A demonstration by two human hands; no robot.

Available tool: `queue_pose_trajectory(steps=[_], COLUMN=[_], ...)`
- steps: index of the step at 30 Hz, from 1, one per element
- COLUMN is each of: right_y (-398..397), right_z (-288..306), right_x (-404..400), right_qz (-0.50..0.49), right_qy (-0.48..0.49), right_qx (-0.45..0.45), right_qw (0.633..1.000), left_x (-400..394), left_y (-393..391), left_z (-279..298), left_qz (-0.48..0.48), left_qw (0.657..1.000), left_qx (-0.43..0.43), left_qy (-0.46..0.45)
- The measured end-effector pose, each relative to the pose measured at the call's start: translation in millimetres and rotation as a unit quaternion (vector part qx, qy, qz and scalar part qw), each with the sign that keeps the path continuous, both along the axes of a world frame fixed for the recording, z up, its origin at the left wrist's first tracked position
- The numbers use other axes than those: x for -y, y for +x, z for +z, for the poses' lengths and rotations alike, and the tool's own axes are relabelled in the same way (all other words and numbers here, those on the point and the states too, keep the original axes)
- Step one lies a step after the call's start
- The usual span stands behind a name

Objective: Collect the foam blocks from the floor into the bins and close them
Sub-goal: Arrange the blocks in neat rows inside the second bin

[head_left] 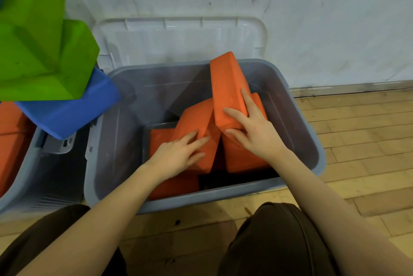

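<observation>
My right hand [252,132] grips the low end of a tall orange block [230,90] in the grey bin [312,141], its long side running up and away toward the wall, top end leaning past the far rim against the clear lid [178,39]. My left hand [178,155] lies with fingers stretched flat on a second, tilted block [201,119]. I count about five orange blocks here, the lower ones half hidden; a neighbouring bin [33,175], cut off at left, holds more beneath green [40,41] and blue [71,106] pieces.
</observation>
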State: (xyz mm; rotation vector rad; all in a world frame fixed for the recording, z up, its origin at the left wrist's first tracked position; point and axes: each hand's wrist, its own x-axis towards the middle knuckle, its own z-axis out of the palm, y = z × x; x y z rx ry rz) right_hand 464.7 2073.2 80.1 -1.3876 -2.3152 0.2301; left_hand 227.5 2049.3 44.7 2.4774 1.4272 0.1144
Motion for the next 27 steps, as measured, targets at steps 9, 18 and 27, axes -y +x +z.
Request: queue_pose_trajectory(steps=[9, 18, 27], right_y=[-7, 0, 21], right_z=[10, 32, 30], right_x=[4, 20, 29], right_qz=[-0.017, -0.052, -0.165], right_qy=[0.011, 0.055, 0.147], right_qx=[-0.009, -0.007, 0.016], right_qw=[1.000, 0.997, 0.975], left_x=[-3, -9, -17], left_y=[-8, -3, 55], left_z=[4, 61, 63], left_qz=[0.015, 0.182, 0.115], left_qw=[0.999, 0.956, 0.952], left_qx=[-0.032, 0.227, 0.204], left_qy=[-0.031, 0.033, 0.198])
